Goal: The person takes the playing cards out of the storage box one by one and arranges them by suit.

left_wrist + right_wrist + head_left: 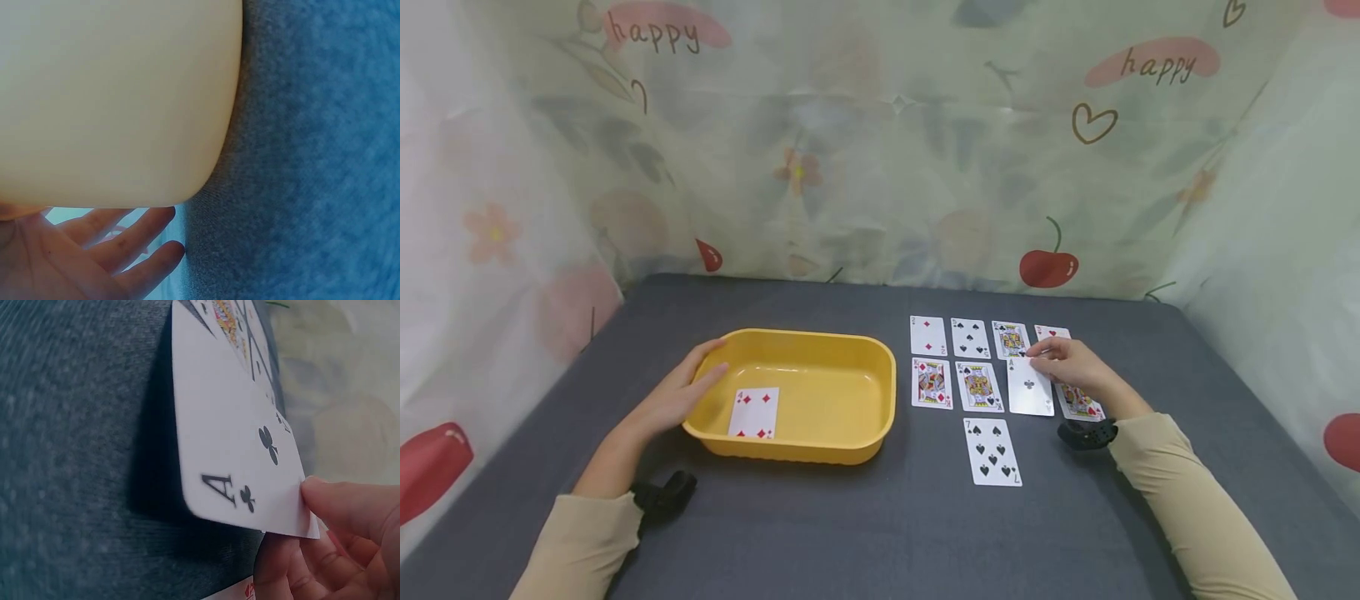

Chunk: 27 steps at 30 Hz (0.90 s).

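Note:
My right hand (1071,367) pinches the ace of clubs (244,437) by a corner, between thumb and fingers. The card is tilted, one edge raised over the cloth with a shadow beneath. In the head view it overlaps the row of cards on the right. At the far left, my left hand (673,387) holds the rim of a yellow plastic tray (790,451), thumb over the edge and fingers along the outside. The left wrist view shows those fingers (134,240) behind the tray wall. Inside the tray lies a four of diamonds (754,412), face up.
Right of the tray, face-up playing cards lie in two rows, among them a two of diamonds (928,335), a red king (932,383) and a king of spades (979,387). A seven of spades (992,452) lies nearer. Dark grey cloth (820,533) covers the table; printed curtains (880,167) surround it.

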Motion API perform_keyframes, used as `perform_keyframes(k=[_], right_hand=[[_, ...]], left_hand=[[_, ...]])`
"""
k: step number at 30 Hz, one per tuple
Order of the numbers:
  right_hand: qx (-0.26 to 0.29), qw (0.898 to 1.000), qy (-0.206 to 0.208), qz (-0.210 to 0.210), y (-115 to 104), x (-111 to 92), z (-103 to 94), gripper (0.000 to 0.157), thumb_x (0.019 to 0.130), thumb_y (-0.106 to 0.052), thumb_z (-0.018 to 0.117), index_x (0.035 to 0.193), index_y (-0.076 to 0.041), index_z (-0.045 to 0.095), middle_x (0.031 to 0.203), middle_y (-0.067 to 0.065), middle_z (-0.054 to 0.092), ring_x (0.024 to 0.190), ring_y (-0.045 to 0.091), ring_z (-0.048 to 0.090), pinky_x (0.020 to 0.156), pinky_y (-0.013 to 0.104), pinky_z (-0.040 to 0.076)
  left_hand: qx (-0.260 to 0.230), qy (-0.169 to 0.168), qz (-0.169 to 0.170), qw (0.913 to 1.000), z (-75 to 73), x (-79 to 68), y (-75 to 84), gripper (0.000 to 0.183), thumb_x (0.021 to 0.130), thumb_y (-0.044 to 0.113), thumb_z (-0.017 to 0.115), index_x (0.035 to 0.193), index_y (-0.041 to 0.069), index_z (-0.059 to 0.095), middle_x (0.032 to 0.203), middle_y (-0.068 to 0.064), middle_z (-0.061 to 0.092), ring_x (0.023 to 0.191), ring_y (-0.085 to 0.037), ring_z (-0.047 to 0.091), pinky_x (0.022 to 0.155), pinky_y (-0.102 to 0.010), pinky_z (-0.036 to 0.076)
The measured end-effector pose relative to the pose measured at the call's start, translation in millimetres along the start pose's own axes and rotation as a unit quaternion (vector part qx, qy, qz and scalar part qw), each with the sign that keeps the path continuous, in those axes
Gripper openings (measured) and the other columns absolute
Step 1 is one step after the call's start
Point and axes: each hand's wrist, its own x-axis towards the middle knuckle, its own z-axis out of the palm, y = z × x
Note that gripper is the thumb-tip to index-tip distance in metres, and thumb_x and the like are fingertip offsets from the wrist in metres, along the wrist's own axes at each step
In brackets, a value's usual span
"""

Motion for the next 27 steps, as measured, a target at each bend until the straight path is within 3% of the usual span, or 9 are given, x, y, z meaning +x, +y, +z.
perform_keyframes(k=[6, 27], right_hand=[[-0.026, 0.999, 0.015, -0.031, 0.8, 2.9, 3.2, 0.027, 0.089, -0.012, 0.058, 0.109, 0.005, 0.059, 0.099, 0.019, 0.063, 0.076, 0.009, 0.051, 0.063, 0.022, 0.043], [-0.053, 0.998, 0.027, -0.031, -1.4, 4.2, 5.1, 0.025, 0.088, -0.011, 0.060, 0.108, 0.004, 0.060, 0.100, 0.020, 0.063, 0.094, 0.026, 0.058, 0.073, 0.027, 0.042]], left_hand=[[-0.002, 0.000, -0.001, 1.0000, 0.1, -0.4, 0.8, 0.063, 0.100, 0.040, 0.037, 0.148, 0.004, 0.017, 0.151, -0.027, 0.018, 0.133, -0.043, 0.025, 0.107, -0.062, 0.021], [-0.004, -0.003, -0.002, 1.0000, -0.3, -0.2, 0.2, 0.063, 0.100, 0.040, 0.037, 0.148, 0.004, 0.016, 0.151, -0.027, 0.017, 0.133, -0.043, 0.025, 0.107, -0.063, 0.020]])
